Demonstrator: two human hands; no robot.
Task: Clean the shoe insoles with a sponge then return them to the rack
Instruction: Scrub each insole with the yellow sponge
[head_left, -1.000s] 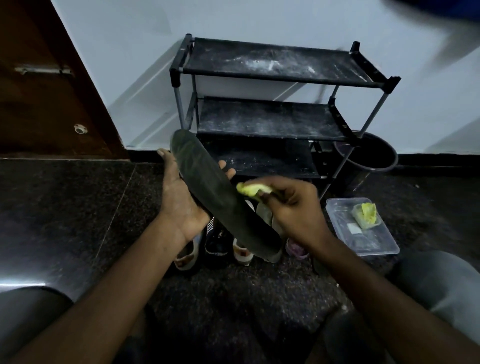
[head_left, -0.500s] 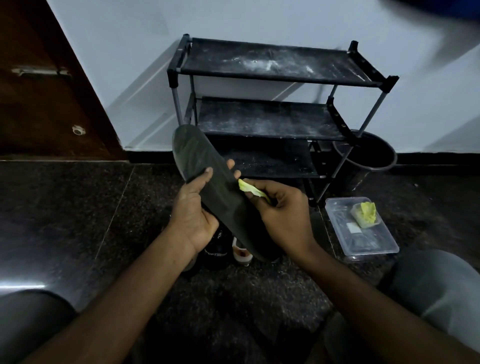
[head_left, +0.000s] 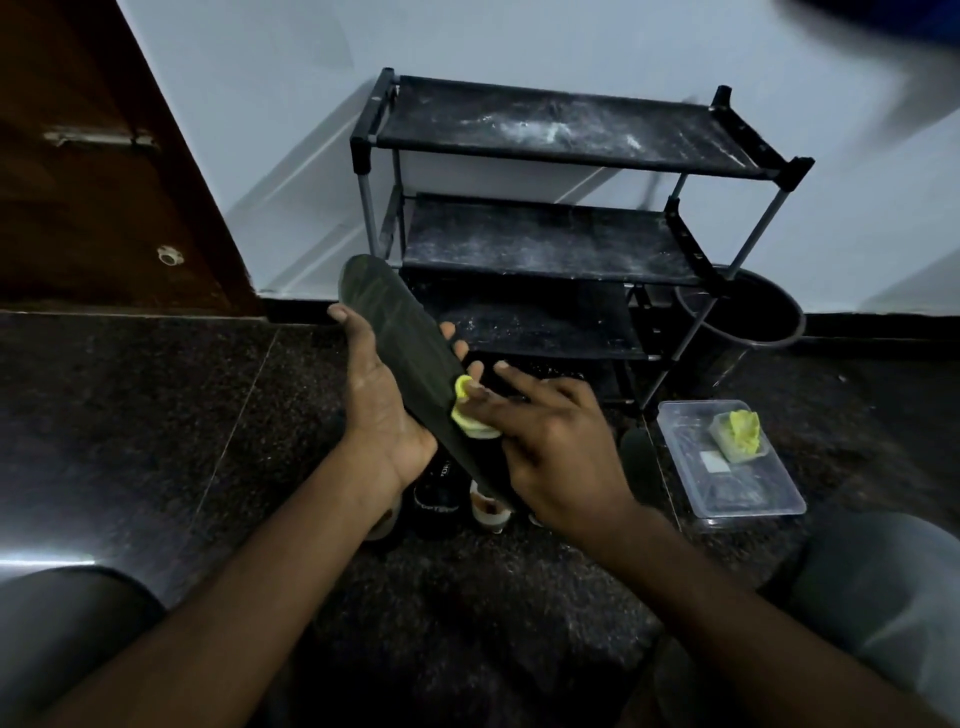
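Dark flat shoe insole (head_left: 400, 338) is tilting above the floor before the black three-tier rack (head_left: 545, 124). The left hand (head_left: 379, 410) is gripping its edges while the right hand (head_left: 550, 447) is pressing a small yellow sponge (head_left: 470, 410) against it with outstretched fingers. Wiping seems to be underway, and returning insoles to the rack is looking like what is left.

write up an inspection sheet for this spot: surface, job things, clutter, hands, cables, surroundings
surface: dark speckled stone floor, glare at left
job's things: dark insole held tilted; yellow sponge on it; black three-shelf rack, shelves dusty
clutter: shoes on the floor below the hands; clear tub holding another yellow piece; dark bucket beside the rack
hands: left hand grips the insole; right hand presses the sponge, fingers extended
cables: nothing seen
surroundings: pale wall; wooden door at left
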